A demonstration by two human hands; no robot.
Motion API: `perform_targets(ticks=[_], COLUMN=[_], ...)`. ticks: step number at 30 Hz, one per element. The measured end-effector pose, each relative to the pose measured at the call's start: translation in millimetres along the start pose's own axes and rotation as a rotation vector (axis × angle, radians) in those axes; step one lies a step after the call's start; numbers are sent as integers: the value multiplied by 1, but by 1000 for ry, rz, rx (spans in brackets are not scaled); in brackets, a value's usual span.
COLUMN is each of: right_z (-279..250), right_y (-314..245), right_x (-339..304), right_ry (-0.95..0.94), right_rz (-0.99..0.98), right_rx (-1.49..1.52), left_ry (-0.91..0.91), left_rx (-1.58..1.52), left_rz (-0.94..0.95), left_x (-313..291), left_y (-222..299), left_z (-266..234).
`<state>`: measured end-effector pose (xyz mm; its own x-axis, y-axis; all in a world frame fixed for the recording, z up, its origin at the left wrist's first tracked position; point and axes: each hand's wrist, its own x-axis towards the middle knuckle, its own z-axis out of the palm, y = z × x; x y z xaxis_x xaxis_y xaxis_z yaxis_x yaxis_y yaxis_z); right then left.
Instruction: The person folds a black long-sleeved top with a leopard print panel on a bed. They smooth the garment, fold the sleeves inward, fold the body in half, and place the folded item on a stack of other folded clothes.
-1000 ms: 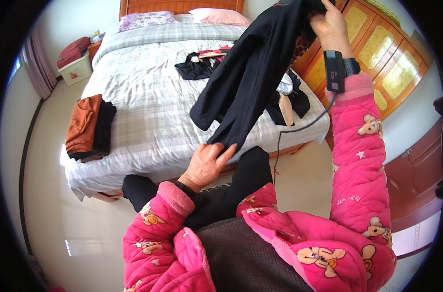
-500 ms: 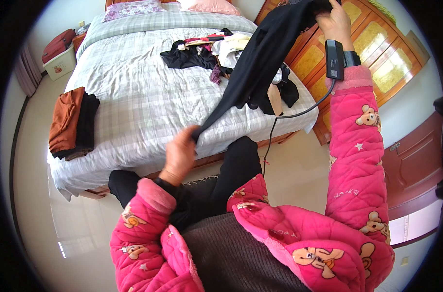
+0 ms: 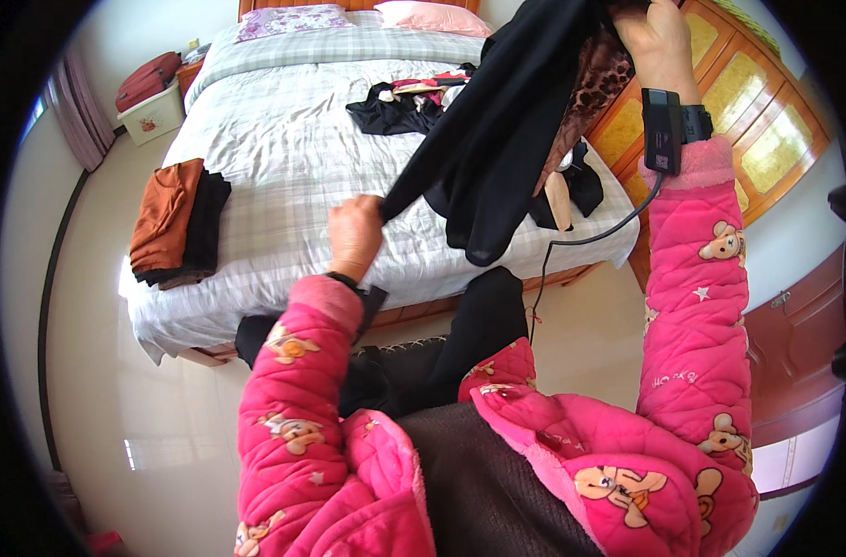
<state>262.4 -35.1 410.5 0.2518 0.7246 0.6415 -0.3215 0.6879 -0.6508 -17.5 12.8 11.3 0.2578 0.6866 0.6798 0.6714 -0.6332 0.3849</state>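
A black garment (image 3: pixel 483 158) with a brown leopard-print part (image 3: pixel 595 84) hangs stretched in the air over the near right part of the bed. Raised at the upper right, my right hand (image 3: pixel 657 42) is closed on its upper end; the fingertips are partly hidden by the cloth. My left hand (image 3: pixel 356 234), lower and nearer to me, grips a narrow end of the black cloth. Between the two hands a rounded black flap droops freely. Whether it is a top or trousers does not show.
On the bed's (image 3: pixel 284 176) near left corner lies a folded stack with an orange-brown garment (image 3: pixel 168 215) and black ones. A heap of mixed clothes (image 3: pixel 395 110) sits farther back. A cable (image 3: pixel 590 243) runs from my right wrist. Wooden cabinets (image 3: pixel 767 121) stand at the right.
My left hand has risen, still gripping the narrow end. The garment has spread wider, and its leopard-print part now shows. The whole view has shifted slightly, with the bed farther right.
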Motion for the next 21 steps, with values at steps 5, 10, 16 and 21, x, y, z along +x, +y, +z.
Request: perform_targets(ticks=[5, 10, 16, 21], right_z=[23, 24, 37, 50], right_y=[19, 6, -4, 12], right_x=[-14, -22, -22, -27], right_ry=[-6, -70, -28, -29], right_rz=[35, 12, 6, 21], right_rx=[25, 18, 1, 28], left_ry=[-93, 81, -93, -425], left_rx=[-203, -636, -1096, -892], left_rz=[-20, -315, -363, -322], left_x=[-38, -36, -23, -41], left_y=[40, -7, -62, -2], left_z=[46, 26, -14, 6])
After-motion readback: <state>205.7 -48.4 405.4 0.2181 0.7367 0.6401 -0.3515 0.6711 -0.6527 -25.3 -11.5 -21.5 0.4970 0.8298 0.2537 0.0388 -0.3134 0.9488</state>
